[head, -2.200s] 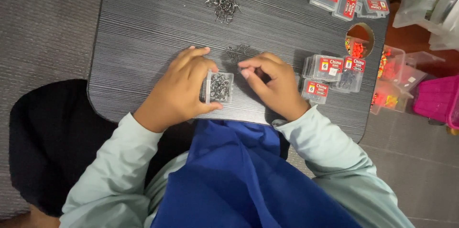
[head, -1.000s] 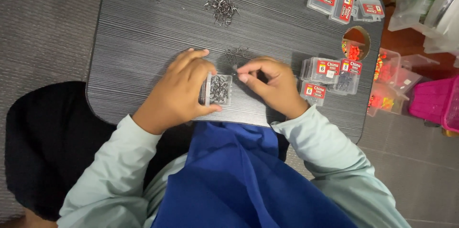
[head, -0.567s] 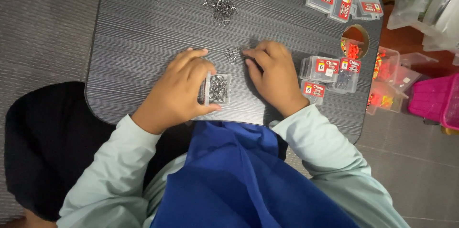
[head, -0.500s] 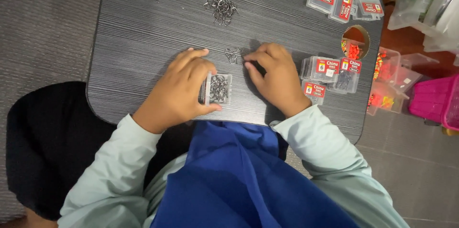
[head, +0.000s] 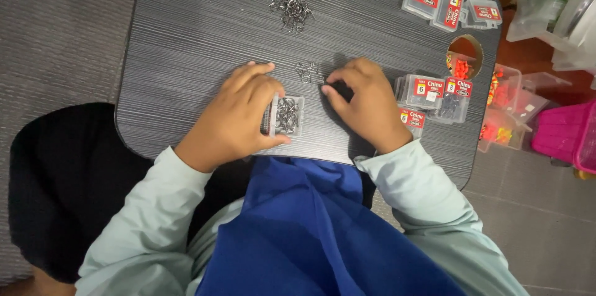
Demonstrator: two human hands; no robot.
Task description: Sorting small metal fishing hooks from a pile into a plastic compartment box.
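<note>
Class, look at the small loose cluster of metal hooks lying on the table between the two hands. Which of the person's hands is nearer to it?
Right. The right hand has its fingertips beside the small hook cluster. The left hand holds the open clear box just below it.

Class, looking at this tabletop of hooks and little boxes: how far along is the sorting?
Done: closed labelled boxes beside the right hand. In hand: the left hand steadies an open clear box holding hooks; the right hand reaches a small cluster. Left: two loose piles further up the table.
</note>
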